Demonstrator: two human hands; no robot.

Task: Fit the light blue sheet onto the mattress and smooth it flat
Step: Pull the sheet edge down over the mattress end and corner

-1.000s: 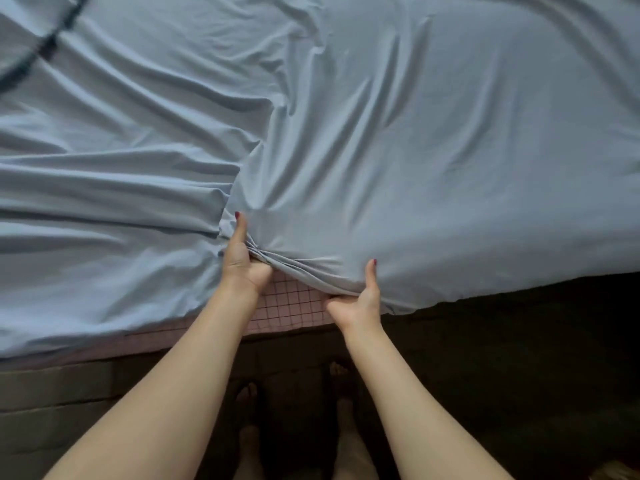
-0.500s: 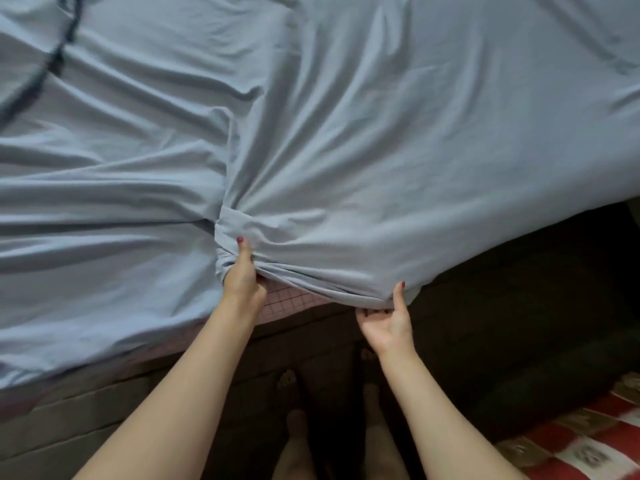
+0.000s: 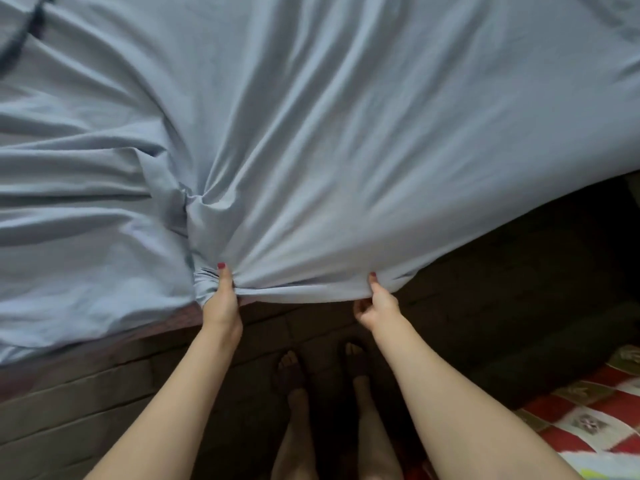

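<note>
Now spread farther apart than a second ago: left hand and right hand, each pinching bunched hem of light blue sheet over mattress edge. Soft, light, stretchy; best gripped at hem.

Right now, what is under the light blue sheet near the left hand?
Beside the left hand, a reddish strip of mattress shows below the light blue sheet. Everything else beneath the sheet is covered.

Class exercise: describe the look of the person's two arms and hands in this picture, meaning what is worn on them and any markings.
Both forearms are bare, with no sleeves, watch or jewellery visible. The left hand and right hand each show a thumbnail painted red.
</note>
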